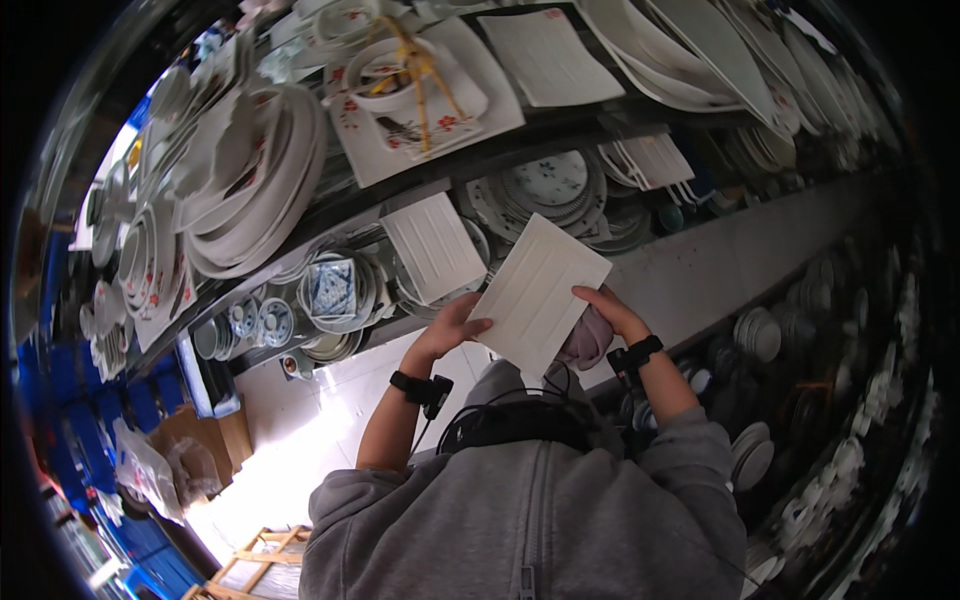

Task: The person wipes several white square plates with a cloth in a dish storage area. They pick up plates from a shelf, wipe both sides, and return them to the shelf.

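A grey fabric sweatshirt [430,530] has a long grey zipper [534,500] and sleeves [690,450] bunched near the elbows. Black wrist straps [404,382] carry small black boxy devices [437,398], the left with a thin dark cable [420,432].

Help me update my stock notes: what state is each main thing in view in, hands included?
White rectangular ridged plate, held in both hands.
Left bare hand, gripping its left edge.
Right bare hand, gripping its right edge.
Mauve soft cloth, bunched up by the right hand.
Second white rectangular ridged plate, unheld, ridges showing.
Square blue-and-white patterned dish, unheld, pattern showing.
Grey zippered sweatshirt, zipped along its visible front.
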Available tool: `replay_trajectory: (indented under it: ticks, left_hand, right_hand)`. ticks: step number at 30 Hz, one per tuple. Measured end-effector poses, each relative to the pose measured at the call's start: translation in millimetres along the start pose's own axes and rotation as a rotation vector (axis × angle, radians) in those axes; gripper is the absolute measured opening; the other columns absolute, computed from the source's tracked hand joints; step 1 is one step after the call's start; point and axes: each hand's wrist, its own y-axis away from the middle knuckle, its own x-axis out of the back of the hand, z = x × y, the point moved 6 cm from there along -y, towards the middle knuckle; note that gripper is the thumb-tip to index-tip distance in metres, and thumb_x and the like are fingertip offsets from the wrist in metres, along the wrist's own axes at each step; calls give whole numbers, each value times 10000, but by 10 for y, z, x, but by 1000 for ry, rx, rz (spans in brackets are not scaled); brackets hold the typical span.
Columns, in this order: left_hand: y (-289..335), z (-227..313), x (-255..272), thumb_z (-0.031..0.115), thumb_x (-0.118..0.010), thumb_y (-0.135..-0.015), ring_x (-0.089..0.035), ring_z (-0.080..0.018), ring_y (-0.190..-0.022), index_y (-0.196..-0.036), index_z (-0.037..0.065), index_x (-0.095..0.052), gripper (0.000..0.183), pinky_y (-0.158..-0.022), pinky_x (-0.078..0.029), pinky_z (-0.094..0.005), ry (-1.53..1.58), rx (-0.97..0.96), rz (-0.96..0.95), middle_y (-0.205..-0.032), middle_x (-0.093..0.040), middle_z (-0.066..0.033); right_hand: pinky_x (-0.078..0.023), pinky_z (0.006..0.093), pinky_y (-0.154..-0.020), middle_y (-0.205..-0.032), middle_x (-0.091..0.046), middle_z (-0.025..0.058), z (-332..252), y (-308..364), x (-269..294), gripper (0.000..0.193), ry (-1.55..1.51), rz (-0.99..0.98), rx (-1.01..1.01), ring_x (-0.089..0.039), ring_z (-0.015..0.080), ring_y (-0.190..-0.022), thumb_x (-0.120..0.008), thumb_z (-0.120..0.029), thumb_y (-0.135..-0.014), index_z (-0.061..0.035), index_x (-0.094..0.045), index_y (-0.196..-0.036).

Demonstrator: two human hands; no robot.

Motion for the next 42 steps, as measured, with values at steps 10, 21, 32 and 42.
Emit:
replay_trajectory:
  ticks: [10,21,32,42]
  left_hand:
    - [-474,701,-857,317,-660,-799,-512,-170,-1034,-1316,63,-360,650,-809,-461,-289,-148,59,-190,-1199,-493,-76]
    - [-808,950,-2050,230,-636,-822,-450,-242,-1161,-1313,-21,-322,635,-972,-364,-366,185,-80,-269,-1281,-441,-132]
    - [-1021,1055,-2463,53,-558,-799,-556,-269,-1005,-1179,-32,-451,404,-857,-460,-379,269,-121,-166,-1106,-553,-145]
    - [-1214,847,-2354,16,-547,-762,-562,-271,-974,-1168,-33,-450,421,-834,-473,-379,201,-94,-119,-1089,-549,-153]
  right_hand:
    - [-436,352,-879,-1153,-514,142,40,805,692,596,-399,215,257,-529,244,-1030,-600,-176,-734,30,-382,-1249]
    - [-445,360,-885,-1128,-532,183,-380,1495,1083,563,-575,319,550,-549,274,-1013,-561,-214,-756,53,-398,-1223]
    - [-456,339,-883,-1177,-511,146,112,1648,1541,635,-466,402,522,-531,225,-1049,-704,-163,-754,13,-369,-1264]
    - [-455,304,-837,-1098,-571,98,99,2525,1814,471,-244,611,592,-555,195,-986,-699,-78,-726,-31,-496,-1148]
